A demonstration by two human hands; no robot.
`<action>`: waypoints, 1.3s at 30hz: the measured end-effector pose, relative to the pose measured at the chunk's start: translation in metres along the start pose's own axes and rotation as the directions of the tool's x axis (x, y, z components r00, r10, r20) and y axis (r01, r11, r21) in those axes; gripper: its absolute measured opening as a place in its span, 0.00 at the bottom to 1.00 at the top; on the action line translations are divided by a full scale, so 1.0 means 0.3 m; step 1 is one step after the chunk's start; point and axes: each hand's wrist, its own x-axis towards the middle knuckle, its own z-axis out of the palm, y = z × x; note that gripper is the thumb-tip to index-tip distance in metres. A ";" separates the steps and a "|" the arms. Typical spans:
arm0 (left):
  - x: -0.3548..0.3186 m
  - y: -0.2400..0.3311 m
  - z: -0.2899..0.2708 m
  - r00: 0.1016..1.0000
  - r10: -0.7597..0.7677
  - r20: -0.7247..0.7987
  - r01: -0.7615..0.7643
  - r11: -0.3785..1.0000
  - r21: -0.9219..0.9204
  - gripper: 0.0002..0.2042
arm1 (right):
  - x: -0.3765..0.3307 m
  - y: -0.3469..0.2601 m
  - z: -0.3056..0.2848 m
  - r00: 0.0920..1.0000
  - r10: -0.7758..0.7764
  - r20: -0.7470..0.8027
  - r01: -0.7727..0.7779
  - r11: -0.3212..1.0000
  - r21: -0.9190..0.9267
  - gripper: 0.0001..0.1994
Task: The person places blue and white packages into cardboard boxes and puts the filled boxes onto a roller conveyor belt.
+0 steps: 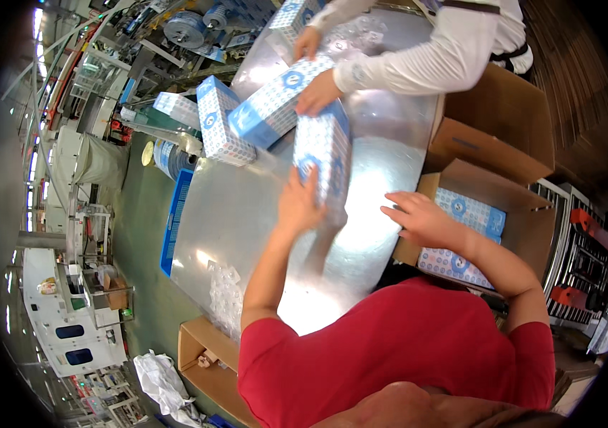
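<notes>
My left hand point(301, 205) grips the near end of a long box point(324, 143) with a blue-and-white pattern, which is slightly blurred. My right hand point(424, 220) is open and holds nothing, its fingers apart over the table's right edge, beside an open cardboard carton point(525, 221). Inside that carton lie patterned boxes point(454, 264) of the same kind. A co-worker's hand point(318, 93) rests between the box at my left hand and another patterned box point(279, 100), while their other hand point(307, 43) touches that second box's far side.
The metal table point(247, 207) carries more patterned boxes point(220, 121) at its left edge and clear plastic wrap point(224, 296) near me. A blue crate point(176, 225) stands beside it. Another open carton point(204, 357) sits at lower left, and a roller conveyor point(568, 242) at right.
</notes>
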 end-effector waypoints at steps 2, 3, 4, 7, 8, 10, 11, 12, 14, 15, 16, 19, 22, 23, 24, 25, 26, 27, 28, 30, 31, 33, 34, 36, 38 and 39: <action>-0.135 0.048 -0.043 0.988 0.083 0.128 -0.082 0.997 -0.014 0.42 | 0.100 -0.075 -0.060 0.994 -0.083 -0.073 0.068 0.979 -0.195 0.35; -0.186 0.059 -0.079 0.970 0.150 0.193 -0.137 0.987 -0.079 0.41 | 0.135 -0.074 -0.036 0.996 -0.079 -0.052 0.065 0.970 -0.234 0.38; -0.210 0.058 -0.099 0.942 0.220 0.255 -0.186 0.971 -0.152 0.40 | 0.176 -0.070 -0.018 0.994 -0.107 -0.036 0.090 0.941 -0.325 0.38; -0.098 -0.084 -0.182 0.895 0.044 0.445 0.122 0.934 -0.337 0.34 | 0.291 -0.029 0.061 0.976 -0.219 -0.008 0.212 0.956 -0.204 0.37; -0.033 -0.190 -0.166 0.994 0.009 0.107 0.026 0.947 -0.319 0.27 | 0.317 -0.029 0.089 0.972 -0.228 0.056 0.234 0.938 -0.254 0.37; 0.173 -0.429 -0.135 0.853 -0.001 -0.521 -0.017 0.999 -0.030 0.27 | 0.351 -0.060 0.109 0.959 -0.223 0.175 0.266 0.919 -0.290 0.38; 0.260 -0.510 -0.162 0.810 -0.112 -0.575 0.162 0.986 0.035 0.30 | 0.365 -0.078 0.103 0.953 -0.203 0.224 0.262 0.924 -0.277 0.38; 0.316 -0.634 -0.168 0.809 -0.169 -0.563 0.235 0.971 0.046 0.33 | 0.376 -0.100 0.101 0.941 -0.198 0.274 0.271 0.926 -0.264 0.39; 0.398 -0.767 -0.110 0.840 -0.279 -0.465 0.332 0.943 0.034 0.39 | 0.361 -0.117 0.111 0.947 -0.241 0.213 0.285 0.936 -0.206 0.39; 0.424 -0.790 -0.077 0.866 -0.331 -0.375 0.364 0.931 0.018 0.41 | 0.350 -0.121 0.115 0.949 -0.257 0.180 0.288 0.942 -0.174 0.39; 0.452 -0.765 -0.071 0.890 -0.364 -0.275 0.381 0.925 0.008 0.43 | 0.338 -0.126 0.107 0.959 -0.227 0.170 0.251 0.958 -0.137 0.36; 0.481 -0.674 -0.087 0.857 -0.513 -0.055 0.508 0.857 -0.086 0.46 | 0.307 -0.110 0.138 0.966 -0.247 0.071 0.257 0.935 -0.244 0.35; 0.343 -0.572 -0.032 0.936 -0.343 -0.077 0.338 0.938 -0.079 0.45 | 0.273 -0.083 0.113 0.970 -0.227 0.091 0.243 0.939 -0.245 0.34; 0.254 -0.523 -0.025 0.958 -0.285 -0.016 0.283 0.955 -0.084 0.45 | 0.261 -0.071 0.104 0.973 -0.192 0.124 0.217 0.947 -0.238 0.34; 0.147 -0.470 -0.031 0.973 -0.227 0.044 0.230 0.969 -0.090 0.46 | 0.250 -0.063 0.096 0.975 -0.161 0.156 0.195 0.953 -0.232 0.34; 0.027 -0.425 -0.035 0.986 -0.138 0.093 0.149 0.980 -0.131 0.46 | 0.238 -0.059 0.092 0.973 -0.132 0.190 0.173 0.959 -0.222 0.34; -0.082 -0.379 -0.050 0.989 -0.055 0.138 0.079 0.981 -0.177 0.47 | 0.231 -0.062 0.091 0.973 -0.119 0.197 0.161 0.964 -0.210 0.34; -0.143 -0.317 -0.077 0.970 -0.080 0.230 0.114 0.984 -0.135 0.47 | 0.227 -0.064 0.096 0.973 -0.101 0.206 0.143 0.969 -0.203 0.34; -0.181 -0.247 -0.106 0.942 -0.101 0.321 0.137 0.986 -0.091 0.47 | 0.220 -0.055 0.105 0.974 -0.075 0.215 0.118 0.973 -0.197 0.34; -0.202 -0.155 -0.097 0.952 -0.043 0.304 0.028 0.998 0.054 0.48 | 0.211 -0.041 0.120 0.983 -0.151 0.109 0.170 0.965 -0.201 0.33; -0.173 -0.143 -0.046 0.977 0.058 0.203 -0.092 0.983 0.159 0.48 | 0.211 -0.048 0.118 0.978 -0.192 0.077 0.205 0.951 -0.230 0.32; -0.077 -0.043 -0.023 0.982 0.156 0.109 -0.171 0.975 0.140 0.50 | 0.170 -0.071 0.095 0.971 -0.221 0.094 0.235 0.955 -0.183 0.33; -0.014 0.012 -0.032 0.986 0.133 0.102 -0.134 0.991 0.002 0.51 | 0.150 -0.076 0.076 0.966 -0.236 0.102 0.251 0.954 -0.164 0.34; 0.071 0.026 -0.044 0.977 0.090 0.191 -0.083 0.996 -0.045 0.48 | 0.039 -0.113 -0.038 0.980 -0.188 0.060 0.195 0.969 -0.152 0.35; 0.148 -0.103 0.006 0.974 0.194 0.117 -0.165 0.961 -0.220 0.49 | -0.131 -0.111 -0.169 0.982 -0.136 -0.132 0.134 0.991 -0.030 0.37; 0.170 -0.141 0.003 0.971 0.156 0.180 -0.082 0.928 -0.363 0.49 | -0.253 -0.068 -0.231 0.950 -0.081 -0.301 0.111 0.990 0.083 0.39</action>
